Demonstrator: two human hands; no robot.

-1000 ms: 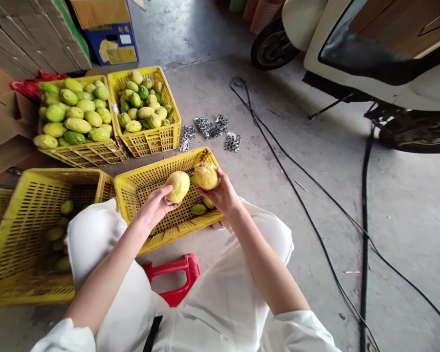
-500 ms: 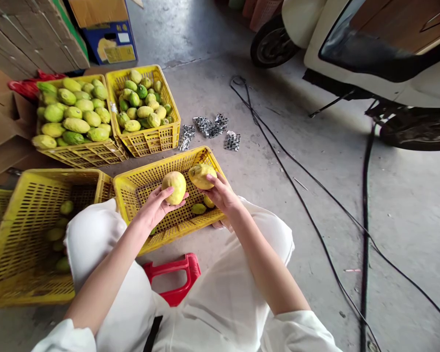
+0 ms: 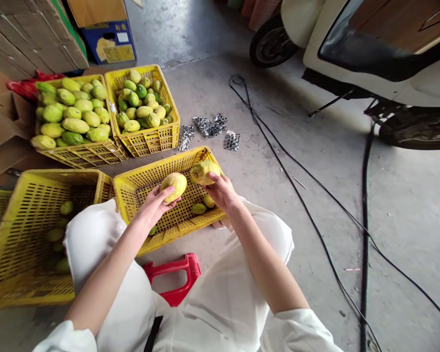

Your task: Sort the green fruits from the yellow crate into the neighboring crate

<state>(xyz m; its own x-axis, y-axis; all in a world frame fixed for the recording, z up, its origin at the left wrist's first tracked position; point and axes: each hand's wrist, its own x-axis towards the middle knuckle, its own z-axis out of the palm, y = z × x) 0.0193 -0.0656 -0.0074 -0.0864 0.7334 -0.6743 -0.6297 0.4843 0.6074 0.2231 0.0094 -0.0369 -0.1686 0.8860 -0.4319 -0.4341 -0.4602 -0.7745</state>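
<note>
My left hand [image 3: 157, 204] is closed around a yellow lemon [image 3: 174, 187], its fingers under the fruit and the thumb on its near side. A second, slightly greener lemon [image 3: 204, 172] is gripped in my right hand [image 3: 223, 193], thumb on top, its blunt end pointing left. The two fruits are held apart, side by side, over a yellow plastic crate [image 3: 132, 188] between my knees. Inside that crate lie a few lemons [image 3: 198, 209] at the right end, and a green one [image 3: 153, 230] shows at the near left.
Two yellow crates heaped with green-yellow lemons [image 3: 73, 112] [image 3: 144, 105] stand behind. Another crate [image 3: 18, 234] at left holds several lemons. A red stool [image 3: 183, 278] is beneath me. Patterned wrappers [image 3: 209, 127], black cables [image 3: 297, 166] and a white scooter [image 3: 315, 44] occupy the floor.
The lemon in my left hand has turned so its longer side shows. My right hand has shifted slightly right with its lemon, widening the gap between them.
</note>
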